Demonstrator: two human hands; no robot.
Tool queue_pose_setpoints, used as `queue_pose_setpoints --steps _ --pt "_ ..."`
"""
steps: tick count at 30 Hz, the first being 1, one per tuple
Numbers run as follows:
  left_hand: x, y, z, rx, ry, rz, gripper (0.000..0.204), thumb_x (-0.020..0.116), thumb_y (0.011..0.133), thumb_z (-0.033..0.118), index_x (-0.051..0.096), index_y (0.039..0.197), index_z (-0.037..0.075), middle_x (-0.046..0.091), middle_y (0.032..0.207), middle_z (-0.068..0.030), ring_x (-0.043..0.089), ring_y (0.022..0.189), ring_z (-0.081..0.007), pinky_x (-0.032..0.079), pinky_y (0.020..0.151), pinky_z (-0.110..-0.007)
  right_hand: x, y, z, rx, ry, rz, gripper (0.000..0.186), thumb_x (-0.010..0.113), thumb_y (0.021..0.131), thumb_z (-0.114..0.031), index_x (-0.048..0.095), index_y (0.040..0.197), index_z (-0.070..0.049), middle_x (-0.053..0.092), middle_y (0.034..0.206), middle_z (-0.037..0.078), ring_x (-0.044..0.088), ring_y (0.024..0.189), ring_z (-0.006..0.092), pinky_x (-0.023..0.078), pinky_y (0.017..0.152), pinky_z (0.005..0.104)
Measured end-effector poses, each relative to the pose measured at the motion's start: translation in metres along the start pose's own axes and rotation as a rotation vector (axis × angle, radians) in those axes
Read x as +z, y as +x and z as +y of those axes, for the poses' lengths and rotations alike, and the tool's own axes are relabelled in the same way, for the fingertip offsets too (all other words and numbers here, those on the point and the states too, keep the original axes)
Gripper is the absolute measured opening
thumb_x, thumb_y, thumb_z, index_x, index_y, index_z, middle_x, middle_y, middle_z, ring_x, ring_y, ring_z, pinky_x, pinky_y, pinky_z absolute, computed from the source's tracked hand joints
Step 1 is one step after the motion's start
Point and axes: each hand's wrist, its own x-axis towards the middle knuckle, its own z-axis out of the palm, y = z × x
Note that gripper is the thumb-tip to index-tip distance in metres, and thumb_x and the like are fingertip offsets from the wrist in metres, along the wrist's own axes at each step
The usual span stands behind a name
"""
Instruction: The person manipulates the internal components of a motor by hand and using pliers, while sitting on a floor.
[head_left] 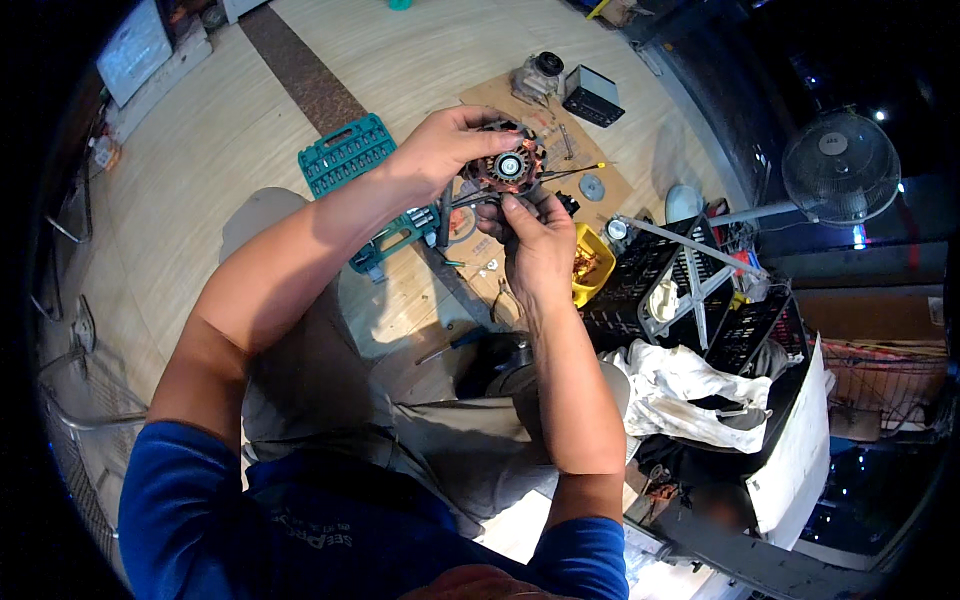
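Both hands hold up a round alternator rotor (509,166), dark at the rim with copper-coloured parts and a bright metal centre. My left hand (462,142) grips its upper left edge, thumb across the front. From below, my right hand (535,232) closes on the lower edge with thumb and fingers. Under the rotor lies a sheet of brown cardboard (610,165) with several small metal parts, among them a grey disc (592,187). Just right of my right hand is a yellow tray (593,268) with brass-coloured pieces.
A green socket set case (347,155) lies open at the left. Behind the cardboard are a metal housing (537,78) and a black box-shaped unit (593,96). Black crates (640,275) with a white cloth (690,395) and a standing fan (840,165) occupy the right. A screwdriver (452,344) lies near my knees.
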Motion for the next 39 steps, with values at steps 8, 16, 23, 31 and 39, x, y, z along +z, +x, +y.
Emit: queue_pose_setpoints --steps 8,16,23,31,39 --pt "-0.003 0.014 0.0 -0.045 -0.046 0.034 0.029 0.063 0.093 0.021 0.062 0.108 -0.003 0.07 0.096 -0.0112 0.068 0.085 -0.0176 0.055 0.078 -0.03 0.006 0.007 0.0 -0.021 0.051 0.005 0.021 0.059 0.09 0.001 0.055 0.11 0.006 0.067 0.096 0.016 0.068 0.074 0.0219 0.058 0.064 0.0315" --pt "0.01 0.018 0.003 0.051 -0.153 0.047 0.028 0.065 0.091 0.022 0.064 0.103 -0.003 0.07 0.087 -0.0113 0.067 0.074 -0.0161 0.054 0.069 -0.029 0.006 0.011 -0.004 -0.105 0.0 0.032 0.02 0.058 0.09 0.002 0.055 0.11 0.006 0.066 0.094 0.015 0.067 0.073 0.0212 0.058 0.061 0.031" --pt "0.012 0.02 0.001 0.023 -0.18 0.061 0.026 0.064 0.092 0.022 0.064 0.1 -0.003 0.07 0.085 -0.0126 0.067 0.071 -0.0169 0.055 0.064 -0.029 0.006 0.01 -0.008 -0.085 -0.013 0.039 0.022 0.06 0.09 0.0 0.055 0.11 0.007 0.067 0.094 0.015 0.067 0.072 0.0208 0.058 0.061 0.0307" --pt "0.015 0.017 0.003 -0.002 -0.197 0.08 0.025 0.064 0.092 0.021 0.064 0.1 -0.003 0.07 0.084 -0.0124 0.067 0.071 -0.017 0.055 0.061 -0.029 0.003 0.01 -0.007 -0.085 0.022 0.006 0.023 0.06 0.09 -0.002 0.055 0.11 0.006 0.067 0.095 0.015 0.067 0.072 0.0205 0.058 0.061 0.0306" --pt "0.016 0.017 0.0 0.06 -0.127 0.118 0.025 0.066 0.09 0.02 0.065 0.101 -0.003 0.07 0.088 -0.0115 0.068 0.074 -0.0163 0.055 0.066 -0.028 0.006 0.008 -0.008 -0.07 0.023 0.029 0.022 0.06 0.091 -0.004 0.055 0.11 0.005 0.067 0.096 0.014 0.067 0.072 0.0196 0.057 0.06 0.0296"
